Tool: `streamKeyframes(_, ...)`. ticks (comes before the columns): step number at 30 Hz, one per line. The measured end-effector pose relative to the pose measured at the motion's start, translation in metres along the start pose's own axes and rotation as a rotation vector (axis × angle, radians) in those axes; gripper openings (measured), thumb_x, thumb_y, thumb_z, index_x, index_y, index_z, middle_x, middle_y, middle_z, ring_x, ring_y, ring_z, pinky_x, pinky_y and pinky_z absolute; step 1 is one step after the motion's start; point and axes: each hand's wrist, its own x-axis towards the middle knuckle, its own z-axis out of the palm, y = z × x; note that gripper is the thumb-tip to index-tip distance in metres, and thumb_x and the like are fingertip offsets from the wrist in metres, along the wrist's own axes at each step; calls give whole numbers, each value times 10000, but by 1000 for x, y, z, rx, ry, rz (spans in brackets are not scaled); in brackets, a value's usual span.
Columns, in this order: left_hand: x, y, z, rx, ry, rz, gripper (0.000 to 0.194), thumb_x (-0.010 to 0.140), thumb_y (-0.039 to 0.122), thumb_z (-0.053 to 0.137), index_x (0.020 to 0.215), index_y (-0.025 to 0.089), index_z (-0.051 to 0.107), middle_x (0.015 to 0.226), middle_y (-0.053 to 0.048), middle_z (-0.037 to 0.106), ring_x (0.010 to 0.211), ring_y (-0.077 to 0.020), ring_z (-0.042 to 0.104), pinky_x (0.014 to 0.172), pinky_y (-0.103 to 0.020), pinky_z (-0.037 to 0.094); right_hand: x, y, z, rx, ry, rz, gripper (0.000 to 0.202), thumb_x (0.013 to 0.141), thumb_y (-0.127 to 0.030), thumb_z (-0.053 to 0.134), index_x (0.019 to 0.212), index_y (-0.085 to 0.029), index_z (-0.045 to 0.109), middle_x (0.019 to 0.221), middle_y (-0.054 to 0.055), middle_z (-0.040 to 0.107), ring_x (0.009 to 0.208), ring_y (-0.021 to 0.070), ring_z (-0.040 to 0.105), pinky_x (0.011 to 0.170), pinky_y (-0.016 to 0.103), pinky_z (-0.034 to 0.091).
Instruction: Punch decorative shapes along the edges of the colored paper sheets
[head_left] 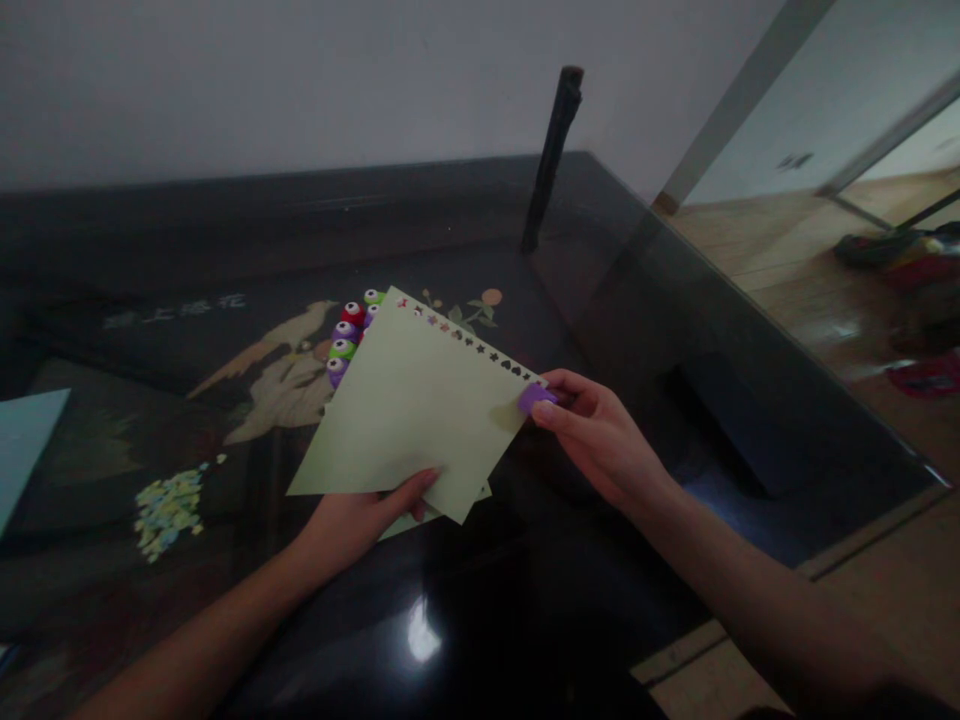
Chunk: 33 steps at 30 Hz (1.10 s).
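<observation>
over the dark worktop (577, 600) is a pale green sheet (412, 400), its lower edge pinched by the left hand (364, 517); the right hand (604, 435) grips a purple punch (533, 398) at the sheet's right corner, beside a row of small cut-outs (481, 349).

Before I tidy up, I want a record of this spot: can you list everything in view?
Pale green sheet: one, shapes cut along its edge, in the left hand
Lower sheet: at least one, pale green, partly hidden beneath it
Purple punch: one, purple, at the sheet's right corner
Other punches: at least six, red, green and purple, beyond the sheet
Paper bits: many, yellowish, green and blue, table's left
Blue sheet: one, light blue, left edge
Post: one, black, table's far side
Table: one, dark, bird picture on top
Floor items: uncountable, mixed colours, far right, blurred
Left hand: one, bare, gripping the sheet
Right hand: one, bare, holding the purple punch
</observation>
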Motion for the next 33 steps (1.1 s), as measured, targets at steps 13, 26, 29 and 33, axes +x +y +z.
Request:
streamKeyframes(13,1,-1,1,-2,17,7,429,763,474,503,423,226,585,576,-37,689,639,-220,659,790,-344,521,0,0,1,13,-13,1,200,620,-224,788,781,-208,672,755,-27,651,683,94,556,689,246,444)
streamKeyframes(26,1,-1,1,36,18,18,430,776,469,495,431,229,583,594,-39,696,652,-223,660,805,-363,516,0,1,1,1,-18,-2,197,625,-253,784,775,-214,661,763,-23,640,699,108,545,702,263,437)
streamKeyframes(29,1,0,1,18,10,29,420,781,455,492,437,231,581,598,-34,700,645,-215,658,779,-347,524,1,2,0,-5,-33,-10,196,631,-254,781,782,-216,662,766,-23,638,707,109,547,709,263,436)
streamKeyframes(33,0,2,0,19,11,28,413,775,457,497,436,236,581,598,-27,698,658,-212,659,810,-336,516,2,3,-1,0,-50,-27,202,632,-243,785,791,-216,663,771,-27,639,714,104,553,719,258,434)
